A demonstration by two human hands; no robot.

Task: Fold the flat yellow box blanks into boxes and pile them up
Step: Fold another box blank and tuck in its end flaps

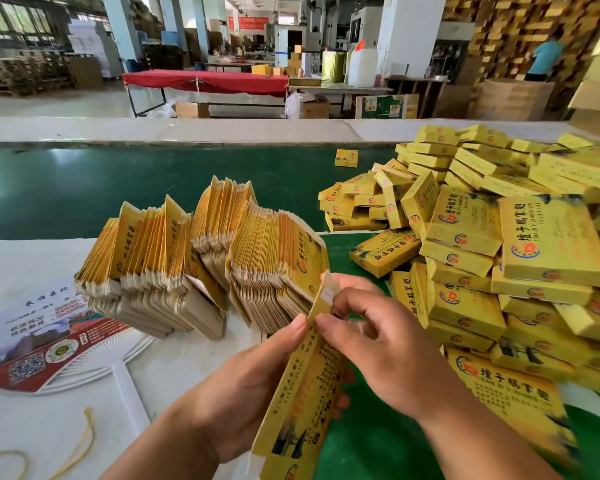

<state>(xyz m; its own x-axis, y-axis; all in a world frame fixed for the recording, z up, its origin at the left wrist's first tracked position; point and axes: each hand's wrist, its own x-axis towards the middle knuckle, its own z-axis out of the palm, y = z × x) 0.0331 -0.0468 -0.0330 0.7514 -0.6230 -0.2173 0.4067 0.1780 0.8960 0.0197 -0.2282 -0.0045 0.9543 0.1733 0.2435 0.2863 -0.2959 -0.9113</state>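
Note:
A flat yellow box blank (303, 393) with dark printed text stands on edge between my hands at the bottom centre. My left hand (253, 386) grips it from the left, thumb pressed near its top edge. My right hand (371, 337) pinches the blank's upper flap with curled fingers. Behind my hands, several fanned stacks of flat blanks (201, 261) lean on the white table. A big heap of folded yellow boxes (499, 244) fills the right side.
A printed hand fan (45, 344) lies at the left on the white table (21, 427), with yellow rubber bands (84, 434) near the front edge. A green conveyor belt (118, 188) runs across behind, carrying one lone box (346, 158). A person in blue (544, 60) stands far right.

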